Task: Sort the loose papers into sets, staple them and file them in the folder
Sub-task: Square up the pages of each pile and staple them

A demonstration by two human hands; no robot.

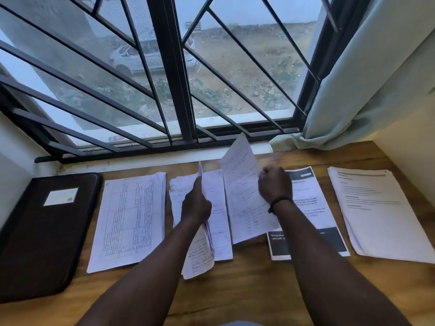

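**Handwritten pages split between two hands, sorting under way**

Head view: at frame centre the left hand (pixel 196 203) grips a thin bundle of handwritten sheets (pixel 200 252) held nearly edge-on, its long axis running from lower centre up toward the window; the right hand (pixel 274 184), just right of centre, is clenched around the right edge of a single handwritten sheet (pixel 242 191), lifted and tilted so its top corner rises over the sill; a dark band circles that wrist. Under both lies a loose handwritten pile (pixel 217 215) flat on the wooden table (pixel 247 290), directly between the two hands, so either could set paper down on it; the right hand's sheet overlaps its right edge.

Left of centre sits a stack of printed tables (pixel 129 220), its long axis also pointing to the window; at far left a dark folder (pixel 40 234), closed, matte, with a pale label; right of centre a printed leaflet with black bands (pixel 315 208), partly under the right forearm; at far right a plain typed stack (pixel 381 212).

The paper looks thin and limp, curling where held; the table is grained and warm brown; no stapler is visible. Judging by the piles, stapling and filing remain.
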